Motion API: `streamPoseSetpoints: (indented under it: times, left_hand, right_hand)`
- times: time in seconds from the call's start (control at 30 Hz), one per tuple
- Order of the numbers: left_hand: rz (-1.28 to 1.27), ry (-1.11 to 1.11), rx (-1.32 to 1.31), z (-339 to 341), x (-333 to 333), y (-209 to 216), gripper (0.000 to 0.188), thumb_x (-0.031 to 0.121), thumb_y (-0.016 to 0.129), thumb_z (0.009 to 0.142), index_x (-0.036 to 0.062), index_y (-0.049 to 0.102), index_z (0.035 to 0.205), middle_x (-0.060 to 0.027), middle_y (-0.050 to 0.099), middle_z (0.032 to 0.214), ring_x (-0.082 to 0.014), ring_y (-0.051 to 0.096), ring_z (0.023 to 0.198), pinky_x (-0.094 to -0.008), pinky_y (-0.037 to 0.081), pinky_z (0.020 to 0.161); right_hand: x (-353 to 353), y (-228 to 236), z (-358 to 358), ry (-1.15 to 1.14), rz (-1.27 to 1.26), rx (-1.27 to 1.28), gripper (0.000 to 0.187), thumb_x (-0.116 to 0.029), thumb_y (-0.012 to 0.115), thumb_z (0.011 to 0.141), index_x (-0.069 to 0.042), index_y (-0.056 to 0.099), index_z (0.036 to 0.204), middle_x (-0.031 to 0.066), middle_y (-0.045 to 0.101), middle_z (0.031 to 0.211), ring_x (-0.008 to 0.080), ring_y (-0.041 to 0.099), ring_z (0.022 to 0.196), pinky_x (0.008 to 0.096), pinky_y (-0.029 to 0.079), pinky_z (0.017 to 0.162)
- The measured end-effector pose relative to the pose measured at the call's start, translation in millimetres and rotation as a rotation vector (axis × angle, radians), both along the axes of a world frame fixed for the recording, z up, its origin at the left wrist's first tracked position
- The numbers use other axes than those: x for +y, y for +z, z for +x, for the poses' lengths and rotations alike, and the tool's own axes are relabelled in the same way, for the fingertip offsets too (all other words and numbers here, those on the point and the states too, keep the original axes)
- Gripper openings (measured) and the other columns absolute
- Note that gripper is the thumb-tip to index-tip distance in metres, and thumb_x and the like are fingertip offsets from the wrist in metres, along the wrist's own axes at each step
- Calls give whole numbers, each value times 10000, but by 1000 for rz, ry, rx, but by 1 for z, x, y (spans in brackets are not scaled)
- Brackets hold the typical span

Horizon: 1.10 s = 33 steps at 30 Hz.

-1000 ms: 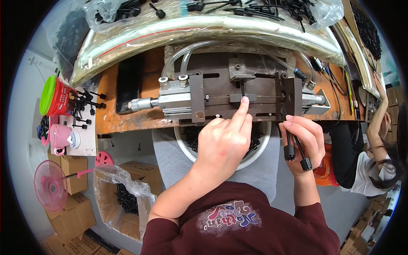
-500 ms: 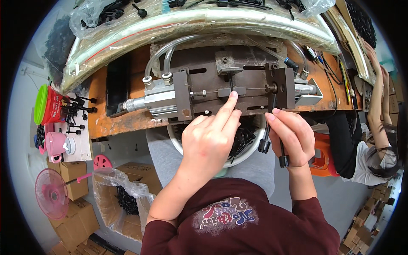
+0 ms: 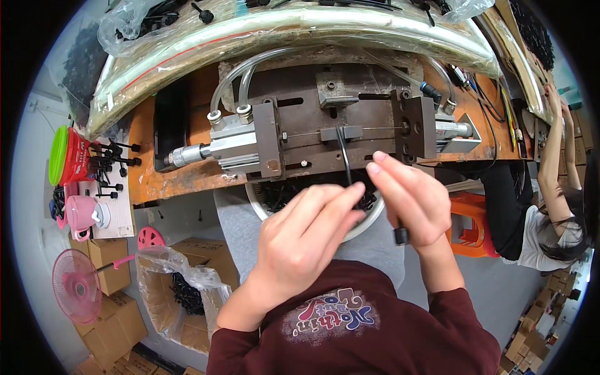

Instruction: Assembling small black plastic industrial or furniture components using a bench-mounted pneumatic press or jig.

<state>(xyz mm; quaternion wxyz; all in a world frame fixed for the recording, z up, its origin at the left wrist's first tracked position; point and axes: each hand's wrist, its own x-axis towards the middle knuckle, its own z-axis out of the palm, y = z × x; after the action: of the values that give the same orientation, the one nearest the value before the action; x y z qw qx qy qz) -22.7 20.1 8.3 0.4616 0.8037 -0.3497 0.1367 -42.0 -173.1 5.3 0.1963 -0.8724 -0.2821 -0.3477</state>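
Observation:
A brown metal fixture lies across the bench in front of me, with a silver cylinder at its left end. At its middle is a small grey block, where one end of a slim black rod rests. The rod slants down toward me, and its near end meets the fingertips of my left hand, which are closed around it. Close by on the right, my right hand is closed on another black rod with a knobbed end; its palm hides most of that rod.
Below the bench edge, a white basket of black parts sits between my legs. A plastic-wrapped roll spans the back. At left stand a red tub and a pink fan. Another person sits at right beside an orange stool.
My left hand has drawn back from the block, and its fingers now pinch a slanting rod there. My right hand has shifted left; one of its two hanging rods no longer shows beneath it.

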Motion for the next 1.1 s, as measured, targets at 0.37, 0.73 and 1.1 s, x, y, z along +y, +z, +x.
streamPoseSetpoints:
  times: [0.37,0.73,1.1]
  left_hand:
    - [366,102,-321,17,-15,-21,198,66,682,784,-37,682,953,-181,651,1174,-146,620,646,-263,507,614]
    - [476,138,-219,18,-18,-12,226,113,739,742,5,693,935,-91,665,1188,-166,626,593,-279,506,578]
    - [341,78,-219,22,-16,-17,216,82,738,747,-6,667,931,-110,657,1184,-192,659,697,-295,523,643]
  right_hand:
    - [-10,5,-18,52,552,337,666,-434,659,854,129,560,1195,256,611,1167,343,627,1086,383,533,894]
    - [-4,-2,-18,140,742,301,487,-132,780,753,77,558,1133,298,533,1280,357,631,1093,391,516,915]
    - [0,5,-16,-92,331,241,299,1,803,672,31,671,939,184,629,1133,260,644,948,336,568,759]
